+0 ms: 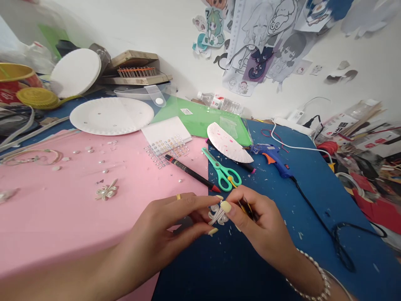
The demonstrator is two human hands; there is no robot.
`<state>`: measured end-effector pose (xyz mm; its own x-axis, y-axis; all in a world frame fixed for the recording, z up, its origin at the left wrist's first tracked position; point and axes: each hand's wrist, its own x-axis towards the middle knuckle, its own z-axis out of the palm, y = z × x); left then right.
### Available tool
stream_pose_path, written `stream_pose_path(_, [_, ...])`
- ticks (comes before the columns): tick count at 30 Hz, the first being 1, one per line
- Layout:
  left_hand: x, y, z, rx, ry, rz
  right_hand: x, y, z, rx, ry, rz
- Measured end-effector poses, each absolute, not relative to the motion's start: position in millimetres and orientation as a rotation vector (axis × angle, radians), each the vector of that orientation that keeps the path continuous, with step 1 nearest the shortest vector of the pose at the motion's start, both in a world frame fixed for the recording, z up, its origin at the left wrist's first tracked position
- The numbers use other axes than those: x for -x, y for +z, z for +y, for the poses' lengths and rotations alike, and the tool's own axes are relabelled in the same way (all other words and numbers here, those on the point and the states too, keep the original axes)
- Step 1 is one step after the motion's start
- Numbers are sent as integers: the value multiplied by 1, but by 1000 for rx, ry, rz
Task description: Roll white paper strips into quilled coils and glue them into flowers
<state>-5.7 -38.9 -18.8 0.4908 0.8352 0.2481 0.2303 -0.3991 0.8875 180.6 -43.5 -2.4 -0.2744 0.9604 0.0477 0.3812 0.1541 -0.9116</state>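
My left hand (175,221) and my right hand (257,225) meet over the blue mat (282,251), both pinching a small white coiled paper ornament (217,215). The left hand wears a gold ring and grips the ornament from the left. The right thumb presses on its top, and a thin yellow and black tool (246,207) lies under the right fingers. A pearl bracelet is on my right wrist. A similar white paper ornament (107,191) lies on the pink sheet (62,209).
Green scissors (223,171), a red-tipped black pencil (191,174), a folded paper plate (228,144) and a blue glue gun (272,156) with its black cord lie just beyond my hands. A sheet of stick-on gems (166,146), a whole paper plate (111,116) and clutter sit further back.
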Motion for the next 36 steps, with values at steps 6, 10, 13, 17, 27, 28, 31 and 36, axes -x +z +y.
stream_pose_path(6, [6,-19,-35,-1961,946,852,-181,-2,-44,1297,1100,-1767])
stream_pose_path(10, [6,-22,-36,-1944,964,832,-181,-3,-44,1290,1106,-1765])
stream_pose_path(13, [6,-23,-36,-1950,957,823,-180,-3,-43,1290,1115,-1774])
stream_pose_path(17, [5,-23,-35,-1935,982,814,-181,-3,-43,1306,1116,-1784])
stream_pose_path(27, [5,-21,-35,-1861,965,778,-180,-2,-44,1327,1121,-1798])
stream_pose_path(28, [5,-21,-35,-1862,962,768,-180,-1,-44,1330,1124,-1795])
stream_pose_path(31, [4,-21,-33,-1867,958,740,-180,-1,-44,1343,1149,-1785])
stream_pose_path(36, [4,-20,-34,-1856,941,745,-181,-2,-44,1349,1167,-1763])
